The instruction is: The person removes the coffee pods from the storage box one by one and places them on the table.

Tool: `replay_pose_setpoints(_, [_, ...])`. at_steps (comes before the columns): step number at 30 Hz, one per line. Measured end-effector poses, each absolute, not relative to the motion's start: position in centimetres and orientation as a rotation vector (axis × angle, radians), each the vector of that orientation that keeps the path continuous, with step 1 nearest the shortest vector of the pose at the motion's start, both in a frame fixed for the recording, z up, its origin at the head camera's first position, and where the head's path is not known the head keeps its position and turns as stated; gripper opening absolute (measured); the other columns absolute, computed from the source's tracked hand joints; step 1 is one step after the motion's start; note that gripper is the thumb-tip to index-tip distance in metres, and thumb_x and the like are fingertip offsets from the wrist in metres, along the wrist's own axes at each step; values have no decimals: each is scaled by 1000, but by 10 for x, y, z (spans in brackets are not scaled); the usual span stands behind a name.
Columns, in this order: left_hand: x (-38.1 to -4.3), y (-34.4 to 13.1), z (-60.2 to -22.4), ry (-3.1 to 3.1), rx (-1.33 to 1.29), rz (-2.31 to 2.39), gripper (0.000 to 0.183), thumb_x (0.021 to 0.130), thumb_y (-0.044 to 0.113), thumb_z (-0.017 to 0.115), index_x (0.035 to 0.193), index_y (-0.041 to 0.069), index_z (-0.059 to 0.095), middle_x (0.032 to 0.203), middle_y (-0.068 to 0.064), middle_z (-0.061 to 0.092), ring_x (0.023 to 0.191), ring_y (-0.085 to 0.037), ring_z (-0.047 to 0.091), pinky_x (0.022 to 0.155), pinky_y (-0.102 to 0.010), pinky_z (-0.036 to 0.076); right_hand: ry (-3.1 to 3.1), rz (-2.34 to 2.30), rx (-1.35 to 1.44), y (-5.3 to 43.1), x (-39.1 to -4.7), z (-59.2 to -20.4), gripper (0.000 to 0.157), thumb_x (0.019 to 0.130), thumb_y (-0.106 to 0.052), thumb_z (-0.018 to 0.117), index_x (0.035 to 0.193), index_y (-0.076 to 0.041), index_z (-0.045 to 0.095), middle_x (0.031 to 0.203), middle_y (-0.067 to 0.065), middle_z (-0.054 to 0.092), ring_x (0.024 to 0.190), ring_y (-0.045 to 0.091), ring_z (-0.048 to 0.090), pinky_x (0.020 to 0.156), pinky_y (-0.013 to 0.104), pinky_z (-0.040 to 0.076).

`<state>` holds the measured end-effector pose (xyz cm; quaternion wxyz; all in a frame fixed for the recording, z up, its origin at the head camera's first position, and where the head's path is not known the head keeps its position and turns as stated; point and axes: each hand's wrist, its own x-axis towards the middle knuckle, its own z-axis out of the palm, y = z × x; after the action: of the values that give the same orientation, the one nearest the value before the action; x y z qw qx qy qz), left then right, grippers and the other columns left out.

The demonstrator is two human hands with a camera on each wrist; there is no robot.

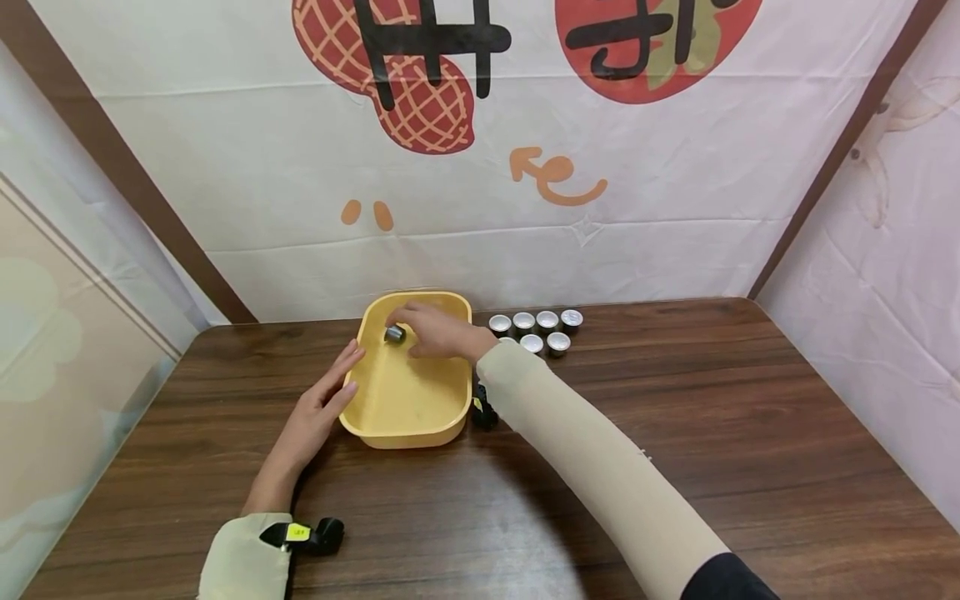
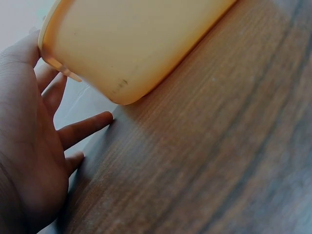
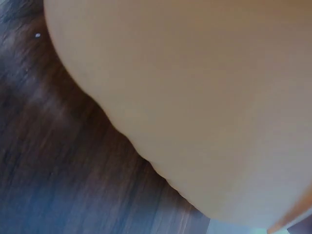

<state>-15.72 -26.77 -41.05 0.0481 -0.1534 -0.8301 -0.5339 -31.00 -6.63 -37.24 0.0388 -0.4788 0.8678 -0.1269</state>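
Observation:
A yellow plastic tub (image 1: 405, 408) stands on the wooden table, its side wall (image 3: 175, 107) filling much of the right wrist view. My left hand (image 1: 318, 412) rests against its left rim with extended, spread fingers; the left wrist view shows fingertips at the rim and lower fingers pointing towards the table. Over the right rim, my right hand (image 1: 442, 331) reaches into the tub. A small dark capsule (image 1: 395, 334) lies tipped on its side by the index fingertip, with a gap between it and the thumb.
Several dark capsules with silver lids (image 1: 547, 320) stand in rows right of the tub, some partly behind my right forearm (image 1: 577, 442). A printed cloth wall (image 1: 480, 258) rises behind the table (image 1: 720, 400), with further cloth at both sides.

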Motion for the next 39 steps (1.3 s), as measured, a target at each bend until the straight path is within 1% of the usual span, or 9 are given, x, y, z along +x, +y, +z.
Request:
replay_pose_setpoints(2, [-155, -267, -406, -2531, -465, -1642, 46, 103, 15, 45, 148, 9, 38, 158, -1, 19, 143, -25, 14, 98, -6, 25, 2658, -388, -1475, -69, -311, -374, 57, 82, -12, 76, 134, -11, 52, 130, 4, 54, 119, 16, 47, 101, 22, 33])
replay_pose_setpoints(6, [-160, -271, -413, -2508, -486, -1668, 45, 102, 12, 46, 147, 14, 40, 158, 1, 19, 144, -24, 14, 99, -7, 25, 2650, -399, -1478, -73, -311, -377, 58, 83, -10, 75, 135, -13, 52, 130, 3, 53, 119, 14, 47, 100, 21, 33])
replay_pose_setpoints(10, [-165, -274, -423, -2496, -500, -1670, 46, 102, 11, 45, 148, 11, 39, 158, 0, 18, 144, -24, 14, 99, -7, 25, 2630, -410, -1456, -76, -307, -378, 57, 84, -8, 73, 137, -12, 51, 132, 4, 52, 121, 16, 46, 102, 23, 33])
replay_pose_setpoints(13, [-167, -274, -428, -2491, -509, -1664, 46, 103, 11, 45, 148, 10, 38, 158, 1, 18, 144, -23, 14, 100, -7, 24, 2624, -410, -1453, -76, -306, -379, 54, 85, -5, 69, 136, -13, 52, 131, 4, 53, 120, 16, 47, 101, 24, 34])
replay_pose_setpoints(17, [-167, -274, -429, -2489, -501, -1669, 46, 103, 12, 45, 148, 13, 38, 158, 4, 18, 144, -21, 14, 100, -7, 24, 2618, -401, -1502, -76, -305, -380, 50, 85, 0, 67, 132, -14, 57, 126, 2, 56, 115, 14, 49, 98, 22, 35])
replay_pose_setpoints(21, [-166, -275, -427, -2494, -489, -1670, 47, 103, 13, 45, 148, 17, 38, 158, 6, 18, 144, -20, 13, 100, -7, 24, 2586, -382, -1567, -78, -303, -379, 47, 84, -1, 68, 128, -14, 61, 118, 2, 60, 105, 12, 51, 92, 22, 37])
replay_pose_setpoints(26, [-165, -275, -426, -2499, -483, -1660, 46, 103, 14, 45, 148, 19, 39, 157, 7, 18, 144, -19, 14, 100, -7, 24, 2556, -360, -1610, -79, -302, -380, 43, 84, -2, 69, 124, -15, 64, 112, 1, 62, 97, 10, 53, 87, 20, 40])
replay_pose_setpoints(35, [-165, -275, -427, -2512, -472, -1605, 45, 103, 16, 46, 147, 18, 41, 157, 9, 21, 143, -18, 17, 100, -8, 24, 2529, -298, -1615, -80, -302, -383, 36, 86, -6, 68, 120, -16, 65, 113, -4, 63, 99, 8, 56, 89, 20, 41])
replay_pose_setpoints(39, [-165, -275, -427, -2515, -465, -1602, 45, 103, 17, 46, 147, 17, 40, 157, 9, 21, 143, -17, 17, 100, -8, 24, 2513, -294, -1623, -79, -302, -382, 30, 87, -10, 69, 116, -15, 66, 109, -5, 64, 95, 8, 56, 87, 20, 41])
